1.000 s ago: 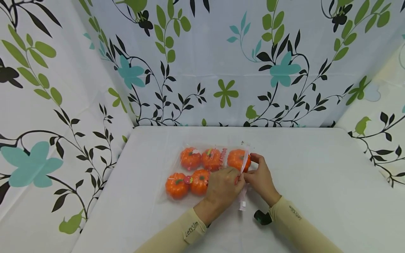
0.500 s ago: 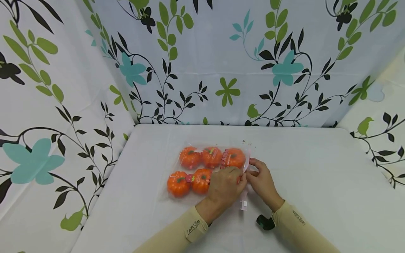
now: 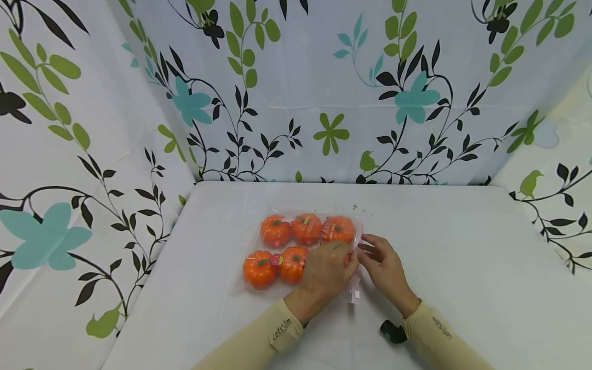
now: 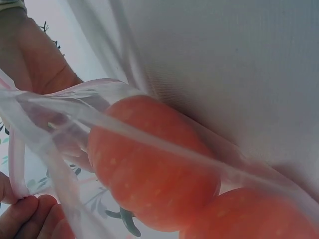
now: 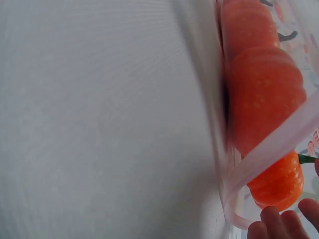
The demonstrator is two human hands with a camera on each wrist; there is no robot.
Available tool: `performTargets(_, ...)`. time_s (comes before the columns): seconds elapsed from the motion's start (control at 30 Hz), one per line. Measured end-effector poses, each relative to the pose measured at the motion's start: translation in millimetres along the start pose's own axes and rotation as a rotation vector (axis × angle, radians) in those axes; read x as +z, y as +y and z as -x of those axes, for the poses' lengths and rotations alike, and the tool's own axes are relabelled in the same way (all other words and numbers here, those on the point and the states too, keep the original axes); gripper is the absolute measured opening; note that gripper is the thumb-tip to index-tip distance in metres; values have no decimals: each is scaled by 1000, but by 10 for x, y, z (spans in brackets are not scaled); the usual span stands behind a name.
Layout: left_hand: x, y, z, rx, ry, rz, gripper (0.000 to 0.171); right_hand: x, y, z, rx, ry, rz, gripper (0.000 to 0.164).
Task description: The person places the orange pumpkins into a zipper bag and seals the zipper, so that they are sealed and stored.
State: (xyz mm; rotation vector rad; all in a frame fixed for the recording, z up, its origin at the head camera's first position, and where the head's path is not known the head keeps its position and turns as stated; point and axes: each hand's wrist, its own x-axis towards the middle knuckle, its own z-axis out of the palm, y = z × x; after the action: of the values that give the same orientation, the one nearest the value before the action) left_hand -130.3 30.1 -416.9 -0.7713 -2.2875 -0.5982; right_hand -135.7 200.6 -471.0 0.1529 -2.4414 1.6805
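A clear zip bag (image 3: 253,242) with pink print lies on the table, holding several small orange toy pumpkins (image 3: 276,230). My left hand (image 3: 326,270) pinches the bag's pink mouth edge; its fingertips (image 4: 22,214) show low in the left wrist view. My right hand (image 3: 387,270) is at the bag's opening on the right, fingers bent loosely. In the right wrist view its fingertips (image 5: 279,224) sit close to a pumpkin (image 5: 276,184) inside the mouth. Whether they touch it is unclear. The left hand hides part of the lower row.
A small black object (image 3: 393,332) is beside the right cuff. The white table (image 3: 462,246) extends around the bag, with a leaf-patterned curtain (image 3: 296,92) behind and at both sides. The bag's pale strip end (image 3: 354,296) sticks out toward me.
My right hand has let go of the bag's edge strip and shifted slightly lower, its fingers now at the opening. The left hand keeps its hold; the strip lies closer to the pumpkins.
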Motion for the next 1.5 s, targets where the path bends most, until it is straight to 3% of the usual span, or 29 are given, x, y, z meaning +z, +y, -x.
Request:
performTargets(0.23, 0, -8, -16, 22, -35, 31, 12, 64, 13, 27, -59, -64, -29, 41)
performTargets(0.4, 19, -26, -15, 45, -73, 27, 13, 60, -7, 24, -21, -85, -2, 42)
performTargets(0.6, 51, -39, -6, 58, -132, 26, 11, 25, -1, 10, 26, -176, -20, 44)
performTargets(0.97, 70, -47, -9, 67, -157, 24, 12, -56, 38, 1, -45, -277, -44, 48)
performTargets(1.1, 58, -41, -7, 52, -185, 9, 18, -137, 38, 36, -66, -229, 21, 49)
performTargets(1.27, 48, -51, 19, 46, -192, -19, 21, -290, -44, 58, -141, -58, 111, 46)
performTargets(1.4, 55, -82, 44, 45, -141, 16, 33, -413, -203, 36, -212, 75, 110, 46)
performTargets(1.5, 37, -107, 36, 41, -105, 45, 55, -474, -382, 33, -260, 125, 90, 50)
